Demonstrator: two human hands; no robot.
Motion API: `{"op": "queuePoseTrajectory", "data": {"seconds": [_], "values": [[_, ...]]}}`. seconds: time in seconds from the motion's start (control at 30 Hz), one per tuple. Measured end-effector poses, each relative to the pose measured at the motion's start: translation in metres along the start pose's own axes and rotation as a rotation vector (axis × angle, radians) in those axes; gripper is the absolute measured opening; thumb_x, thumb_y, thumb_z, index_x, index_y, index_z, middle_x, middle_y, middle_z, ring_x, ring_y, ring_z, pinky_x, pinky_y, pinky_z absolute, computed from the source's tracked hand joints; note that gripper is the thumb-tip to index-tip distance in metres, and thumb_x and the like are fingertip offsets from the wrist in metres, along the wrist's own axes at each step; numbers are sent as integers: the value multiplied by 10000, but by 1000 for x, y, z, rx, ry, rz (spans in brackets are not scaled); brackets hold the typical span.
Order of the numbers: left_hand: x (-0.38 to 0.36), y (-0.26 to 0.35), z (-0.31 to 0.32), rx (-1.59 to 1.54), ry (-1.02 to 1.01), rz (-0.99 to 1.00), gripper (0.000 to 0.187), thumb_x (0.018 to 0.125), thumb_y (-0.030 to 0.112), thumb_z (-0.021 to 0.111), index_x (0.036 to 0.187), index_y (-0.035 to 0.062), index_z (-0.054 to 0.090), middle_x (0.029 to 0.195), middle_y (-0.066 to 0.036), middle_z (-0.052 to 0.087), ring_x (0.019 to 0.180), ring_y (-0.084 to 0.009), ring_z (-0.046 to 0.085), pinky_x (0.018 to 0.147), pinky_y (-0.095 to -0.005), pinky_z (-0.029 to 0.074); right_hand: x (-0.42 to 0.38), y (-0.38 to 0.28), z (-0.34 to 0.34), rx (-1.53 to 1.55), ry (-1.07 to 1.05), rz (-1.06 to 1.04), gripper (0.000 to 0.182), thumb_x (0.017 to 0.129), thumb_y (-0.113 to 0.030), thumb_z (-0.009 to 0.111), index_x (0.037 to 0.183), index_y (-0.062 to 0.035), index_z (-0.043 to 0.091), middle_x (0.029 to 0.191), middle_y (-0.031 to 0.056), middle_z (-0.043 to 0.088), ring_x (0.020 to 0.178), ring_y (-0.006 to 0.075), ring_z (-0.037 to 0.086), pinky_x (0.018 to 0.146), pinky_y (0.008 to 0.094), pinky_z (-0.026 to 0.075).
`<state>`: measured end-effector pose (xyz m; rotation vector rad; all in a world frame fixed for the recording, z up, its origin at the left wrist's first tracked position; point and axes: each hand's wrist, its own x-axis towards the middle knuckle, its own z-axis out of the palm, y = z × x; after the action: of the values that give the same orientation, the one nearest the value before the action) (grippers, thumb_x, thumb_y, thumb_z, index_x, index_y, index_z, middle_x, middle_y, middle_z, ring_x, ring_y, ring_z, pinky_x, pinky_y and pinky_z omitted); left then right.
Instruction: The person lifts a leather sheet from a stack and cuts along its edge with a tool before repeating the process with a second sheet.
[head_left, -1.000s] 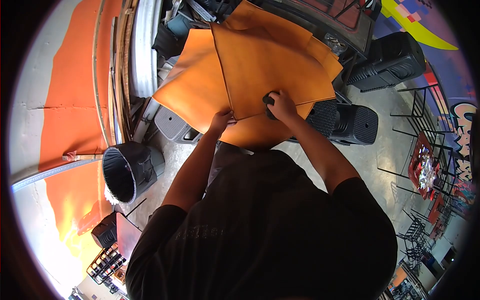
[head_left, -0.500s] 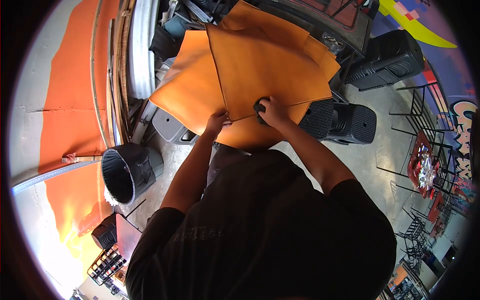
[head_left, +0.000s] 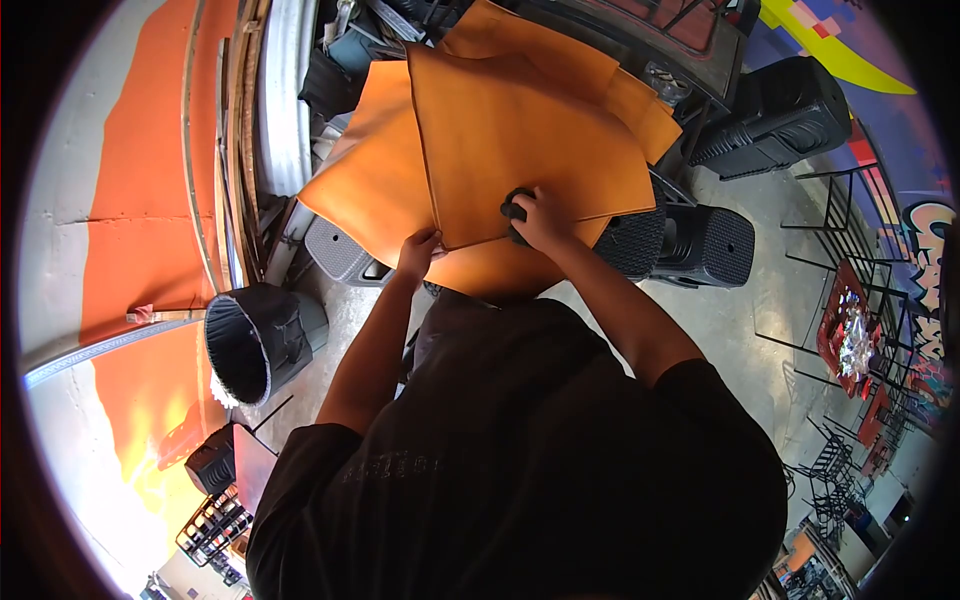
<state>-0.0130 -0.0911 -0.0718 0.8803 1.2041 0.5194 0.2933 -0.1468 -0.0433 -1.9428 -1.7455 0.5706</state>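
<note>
My left hand (head_left: 418, 254) pinches the near corner of the upper orange leather sheet (head_left: 520, 140), with fingertips right at its edge. Other orange sheets lie under it, and a lower sheet (head_left: 365, 180) spreads out to the left and toward my body. My right hand (head_left: 543, 222) is closed around a rounded black object (head_left: 517, 205), pressed onto the upper sheet near its front edge. My fingers cover part of that object, and I cannot tell its kind.
Black speakers or cases (head_left: 728, 246) stand right of the sheets, and another speaker (head_left: 775, 115) farther back. A dark bin (head_left: 240, 345) is at the left, near wooden strips (head_left: 232, 160) along the wall. Metal-framed chairs (head_left: 835, 210) line the right.
The upper sheet has shifted left together with my left hand. My right hand and the black object have moved slightly left and away from my body.
</note>
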Motion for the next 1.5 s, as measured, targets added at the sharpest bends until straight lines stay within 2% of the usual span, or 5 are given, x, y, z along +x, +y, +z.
{"op": "queuePoseTrajectory", "data": {"seconds": [0.47, 0.77, 0.97, 1.27, 1.5], "values": [[-18, -13, -2, -20, 61, -35, 182, 1035, 178, 598, 1116, 29, 663, 812, 2, 594, 763, -118, 609, 801, -275, 545, -23, 16, -1, -175, 94, 156, 669, 759, -267, 813, 1361, -157, 544, 1274, 278, 515, 1093, 503, 590, 917, 558, 527], [-17, -15, -2, -30, 72, -9, 162, 1038, 169, 590, 1079, 28, 659, 780, 7, 567, 731, -111, 581, 760, -267, 521, -33, -16, 21, 99, 15, -148, 494, 753, -216, 804, 1212, -145, 638, 1236, 248, 537, 1080, 469, 599, 889, 529, 537], [-21, -14, -3, 90, 85, 52, 213, 1039, 180, 592, 1095, -1, 690, 833, -19, 637, 787, -119, 616, 774, -267, 515, -31, 51, 9, 90, 184, 234, 463, 762, -242, 803, 1183, -145, 638, 1167, 262, 542, 1054, 473, 597, 867, 551, 536], [-66, -41, -15, 268, 57, 154, 264, 1033, 184, 590, 1150, -31, 688, 952, -77, 718, 893, -157, 675, 812, -298, 539, -39, 84, 2, 201, 157, 226, 488, 762, -267, 814, 1202, -153, 635, 1200, 258, 515, 1098, 499, 573, 905, 549, 528], [-52, -30, -18, 87, 123, 89, 377, 1025, 178, 615, 1323, -50, 571, 1091, -123, 702, 939, -198, 693, 800, -338, 577, -59, 30, -33, -302, 110, 178, 680, 714, -251, 847, 1352, -214, 614, 1467, 234, 398, 1255, 512, 475, 1018, 581, 470]]}}
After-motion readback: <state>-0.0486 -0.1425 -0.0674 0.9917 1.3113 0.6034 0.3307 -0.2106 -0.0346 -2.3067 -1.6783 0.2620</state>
